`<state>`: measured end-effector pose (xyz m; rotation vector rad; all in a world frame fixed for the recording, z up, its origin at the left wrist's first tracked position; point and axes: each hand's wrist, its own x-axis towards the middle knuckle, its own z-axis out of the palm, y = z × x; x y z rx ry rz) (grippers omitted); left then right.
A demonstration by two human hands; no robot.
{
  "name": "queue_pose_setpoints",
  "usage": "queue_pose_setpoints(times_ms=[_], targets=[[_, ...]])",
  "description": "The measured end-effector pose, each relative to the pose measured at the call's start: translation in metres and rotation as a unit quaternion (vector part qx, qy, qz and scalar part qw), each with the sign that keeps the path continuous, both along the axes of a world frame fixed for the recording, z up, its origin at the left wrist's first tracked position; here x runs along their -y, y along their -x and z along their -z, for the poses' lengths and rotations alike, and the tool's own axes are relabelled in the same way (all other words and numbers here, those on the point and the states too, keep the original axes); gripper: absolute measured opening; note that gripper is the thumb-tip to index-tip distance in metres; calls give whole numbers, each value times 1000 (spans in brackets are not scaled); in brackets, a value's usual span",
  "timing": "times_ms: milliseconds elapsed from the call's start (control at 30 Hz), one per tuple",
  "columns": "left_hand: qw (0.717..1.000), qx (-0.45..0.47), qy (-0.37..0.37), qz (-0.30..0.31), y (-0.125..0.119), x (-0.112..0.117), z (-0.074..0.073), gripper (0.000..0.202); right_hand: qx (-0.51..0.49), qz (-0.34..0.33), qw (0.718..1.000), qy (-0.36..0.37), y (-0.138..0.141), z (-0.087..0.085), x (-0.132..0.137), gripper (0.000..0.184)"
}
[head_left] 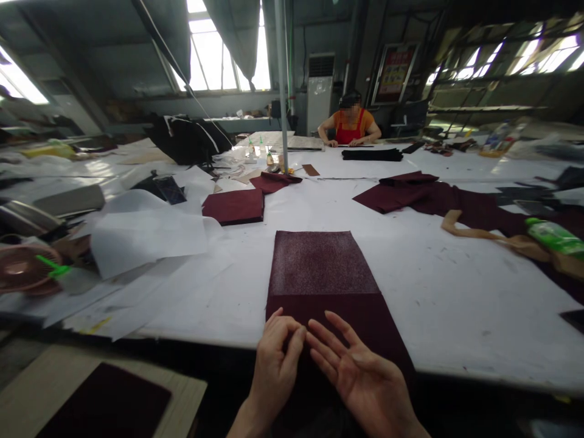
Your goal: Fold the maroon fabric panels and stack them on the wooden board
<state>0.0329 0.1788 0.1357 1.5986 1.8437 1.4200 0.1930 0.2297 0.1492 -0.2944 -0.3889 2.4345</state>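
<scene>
A long maroon fabric piece [337, 310] lies over the front edge of the white table, with a speckled, lighter panel [322, 261] at its far end. Above its near part is my left hand [279, 353], its thumb and index finger pinched together; whatever may be between them is too small to name. My right hand [353, 368] is turned palm up beside it with the fingers spread, nothing in the palm. Its fingertips are close to the left hand's pinch; I cannot tell if they touch.
A maroon stack [235, 205] sits beyond, left of a pole [280, 85]. White sheets [150, 231] and a pink fan [27, 267] are at left. Maroon cloth [410, 191] and a green bottle [554, 236] lie right. A co-worker [350, 125] sits across the table.
</scene>
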Motion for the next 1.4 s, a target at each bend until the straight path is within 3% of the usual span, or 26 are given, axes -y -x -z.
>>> queue_pose_setpoints(times_ms=[133, 233, 333, 433, 500, 533, 700, 800, 900, 1067, 1267, 1400], targets=[[995, 43, 57, -64, 7, -3, 7, 30, 92, 4, 994, -59, -7, 3, -7, 52], [986, 8, 110, -126, 39, 1, 17, 35, 254, 38, 954, -154, -25, 14, -23, 34], [971, -106, 106, -185, 93, 16, 30, 23, 452, 78, 848, -264, -50, 31, -45, 30], [937, -221, 77, -260, 144, 34, 39, 41, 589, 112, 712, -365, -66, 45, -64, 33], [925, -251, 84, -273, 159, 38, 39, 31, 618, 127, 649, -425, -62, 47, -74, 30], [928, -246, 83, -266, 160, 35, 38, 25, 615, 129, 632, -454, -55, 46, -78, 28], [971, -205, 44, -115, 115, -19, 33, 14, 549, 95, 593, -581, 10, 35, -95, 10], [974, -217, 63, -30, 89, -55, 33, 13, 533, 72, 550, -639, 48, 38, -103, 9], [971, -219, 98, 23, 82, -75, 35, 26, 526, 58, 513, -676, 72, 48, -110, 15], [968, -206, 135, 55, 94, -86, 44, 33, 515, 62, 482, -706, 90, 64, -114, 16], [967, -194, 151, 70, 102, -84, 56, 35, 499, 69, 472, -723, 93, 76, -111, 14], [967, -198, 150, 61, 102, -82, 54, 46, 475, 89, 458, -746, 89, 78, -106, 13]])
